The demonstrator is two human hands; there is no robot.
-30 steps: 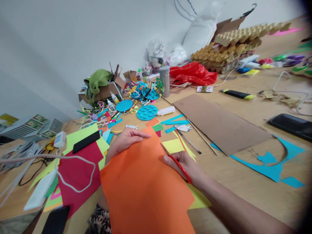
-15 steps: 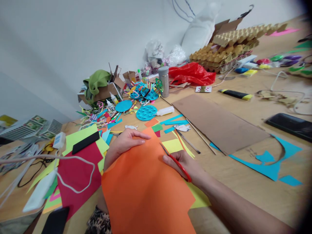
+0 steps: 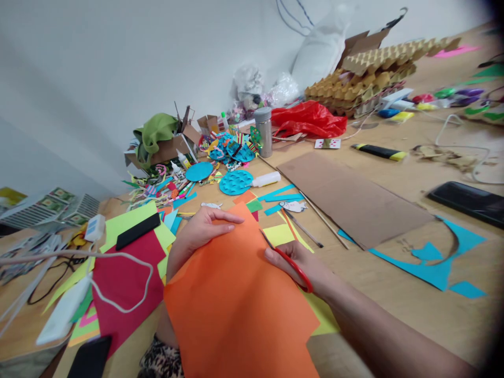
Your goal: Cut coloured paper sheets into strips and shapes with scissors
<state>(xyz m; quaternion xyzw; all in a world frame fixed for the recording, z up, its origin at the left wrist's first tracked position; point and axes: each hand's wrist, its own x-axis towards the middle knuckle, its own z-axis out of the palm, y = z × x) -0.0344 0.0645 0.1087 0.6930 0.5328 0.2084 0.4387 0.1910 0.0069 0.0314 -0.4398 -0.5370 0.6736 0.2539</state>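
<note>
The left hand (image 3: pixel 205 228) holds orange paper (image 3: pixel 240 310); the right hand (image 3: pixel 309 266) grips red-handled scissors (image 3: pixel 292 262), axis five-to-eleven o'clock (tips at eleven), over a cluttered tabletop (image 3: pixel 378 294), wall (image 3: pixel 177 63) at twelve.

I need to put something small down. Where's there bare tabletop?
Bare tabletop shows between the right forearm and the blue offcut, and a smaller patch between the brown cardboard and the black-and-yellow cutter. It's crowded left of the orange paper, where red paper and yellow sheets overlap.
</note>
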